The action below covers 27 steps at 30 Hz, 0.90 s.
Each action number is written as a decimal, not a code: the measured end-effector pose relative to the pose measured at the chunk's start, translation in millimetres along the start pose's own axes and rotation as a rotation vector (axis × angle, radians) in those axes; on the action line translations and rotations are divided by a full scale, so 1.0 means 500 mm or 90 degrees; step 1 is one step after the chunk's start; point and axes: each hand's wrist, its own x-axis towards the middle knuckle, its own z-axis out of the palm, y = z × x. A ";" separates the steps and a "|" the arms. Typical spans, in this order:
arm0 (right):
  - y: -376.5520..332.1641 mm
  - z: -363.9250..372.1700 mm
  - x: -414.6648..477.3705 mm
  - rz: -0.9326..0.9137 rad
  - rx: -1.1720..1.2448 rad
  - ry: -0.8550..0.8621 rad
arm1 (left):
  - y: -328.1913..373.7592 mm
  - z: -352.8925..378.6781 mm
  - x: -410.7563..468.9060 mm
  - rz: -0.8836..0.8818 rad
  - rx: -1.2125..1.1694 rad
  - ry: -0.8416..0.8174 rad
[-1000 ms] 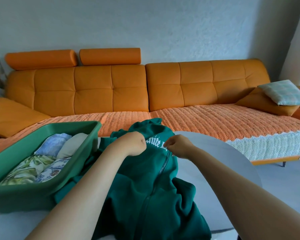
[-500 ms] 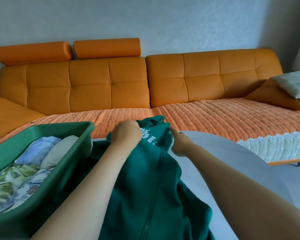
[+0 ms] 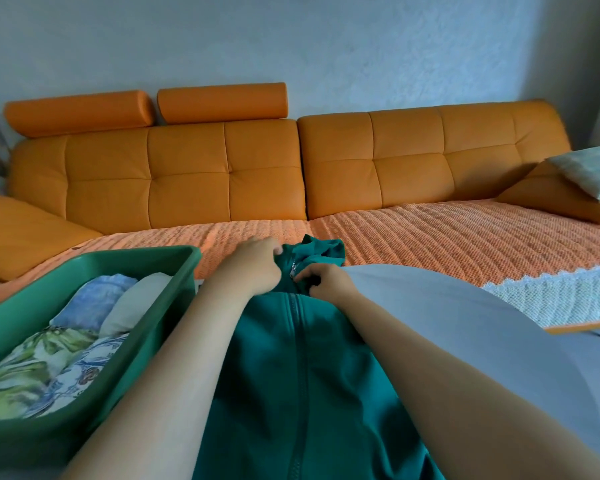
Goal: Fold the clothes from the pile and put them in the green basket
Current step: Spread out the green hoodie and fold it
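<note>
A dark green zip-up hoodie [image 3: 291, 379] lies front up on the grey round table [image 3: 465, 327], its zipper running down the middle and its hood bunched at the far end. My left hand [image 3: 253, 268] grips the fabric left of the zipper near the collar. My right hand [image 3: 326, 282] pinches the fabric just right of the metal zipper pull. The green basket [image 3: 174, 271] stands to the left on the table and holds several folded clothes [image 3: 66, 348] in blue, cream and floral prints.
A long orange sofa [image 3: 257, 174] with a woven orange throw [image 3: 447, 237] runs behind the table. Orange cushions sit at both ends, with a pale checked pillow [image 3: 593, 171] on the right one. Grey floor shows at the lower right.
Both hands moved farther along the hoodie to its collar and came together at the zipper pull. The white lettering seen earlier is now hidden. The view shifted closer and down.
</note>
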 end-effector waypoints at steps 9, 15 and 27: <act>-0.019 -0.039 -0.052 0.056 0.348 -0.028 | -0.036 0.056 -0.008 0.082 -0.102 -0.078; 0.025 -0.050 -0.052 0.161 0.334 0.045 | -0.041 0.025 -0.036 0.013 0.021 -0.164; 0.011 -0.037 -0.022 0.090 0.014 0.134 | -0.026 0.024 -0.064 0.074 0.081 0.099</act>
